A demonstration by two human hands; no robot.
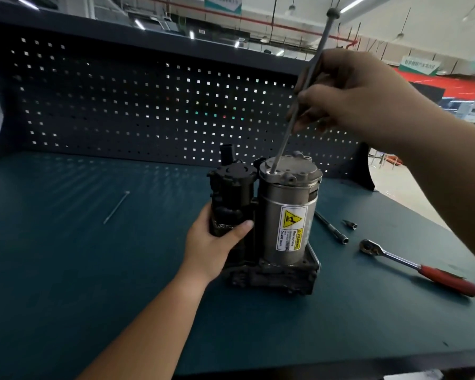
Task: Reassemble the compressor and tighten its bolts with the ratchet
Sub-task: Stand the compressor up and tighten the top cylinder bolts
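On the dark blue-green bench [93, 270], a long thin grey metal bolt [115, 208] is laid flat, well apart from the compressor at about nine o'clock. It is likely kept there for the next hole.

The left hand [214, 245] is wrapped round the black plastic side of the grey-and-black compressor [283, 215]. The thumb is pressed on the front and the other fingers are curled round the far side. This way the compressor is kept upright and steady near the middle of the bench, so it cannot tip while work is done on top.

A second long grey metal bolt [283, 145] is leaned towards one o'clock, with its round head up high. Its tip is set in a hole on the silver top cap, at the nine o'clock edge. The shaft is pinched in the curled fingers of the right hand [354, 97]. It is held by the shaft so the tip can be aimed into the hole. It seems the bolt must be stood straighter before it can be slid down.

At three o'clock from the compressor, a thin silver extension bar [331, 227] and a small silver socket [350, 224] are laid. At four o'clock, the silver ratchet with a red handle [412, 266] is left near the right arm, ready for the tightening, which is not yet started.
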